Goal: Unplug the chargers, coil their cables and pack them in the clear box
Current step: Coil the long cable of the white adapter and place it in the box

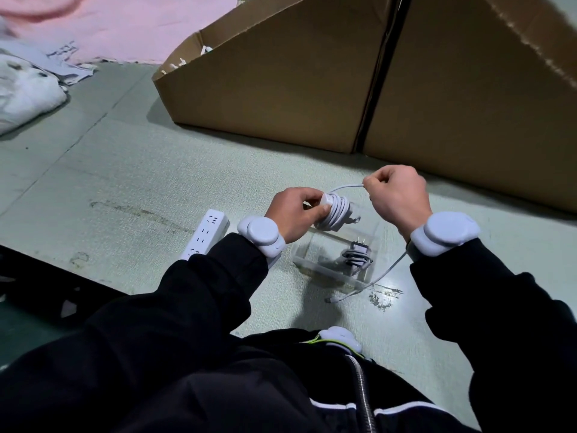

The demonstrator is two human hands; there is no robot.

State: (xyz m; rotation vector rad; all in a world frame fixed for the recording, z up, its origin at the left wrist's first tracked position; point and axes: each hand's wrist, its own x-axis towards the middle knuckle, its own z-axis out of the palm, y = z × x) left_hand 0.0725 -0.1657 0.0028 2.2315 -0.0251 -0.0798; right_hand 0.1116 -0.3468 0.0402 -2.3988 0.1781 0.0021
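Note:
My left hand [295, 210] grips a white charger [334, 210] with several turns of its white cable wound around it, held just above the clear box [315, 265]. My right hand [396, 198] pinches the same cable [349, 186] a little to the right, raised in an arc. The loose tail of the cable [384, 273] hangs past my right wrist, and its plug end [331, 299] lies on the floor. Inside the clear box lies a dark grey charger [357, 254] with its cable coiled and its prongs up. A white power strip [206, 234] lies on the floor to the left.
A large open cardboard box [281, 89] stands on the green floor just beyond my hands. A second cardboard panel [468, 98] stands to its right. White and pink fabric [28, 89] lies at the far left. My black-clad legs fill the bottom of the view.

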